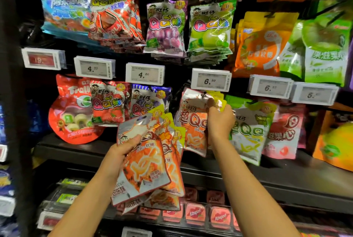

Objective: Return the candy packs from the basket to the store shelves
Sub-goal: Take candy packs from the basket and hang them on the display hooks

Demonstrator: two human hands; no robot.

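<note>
My left hand (122, 149) grasps a fanned stack of glossy orange-and-silver foil candy packs (150, 162): the thumb lies across the front of the top pack and the fingers are curled behind the stack. The stack is held in the air in front of the black store shelf (286, 177), below the white price label reading 4.20 (145, 74).

My right hand (219, 120) is raised to the peg under the white price label reading 6.50 (211, 80). Its fingers (212, 104) pinch the top edge of one more orange-and-silver foil candy pack (193, 122), which hangs upright at that peg. Whether the pack's hole is on the peg cannot be determined.

Just beside this pack, toward the right end of the shelf, hangs a green-and-white foil candy pack (250, 131). Toward the left end hang a purple foil candy pack (145, 103) and a red foil candy pack (108, 103).
</note>
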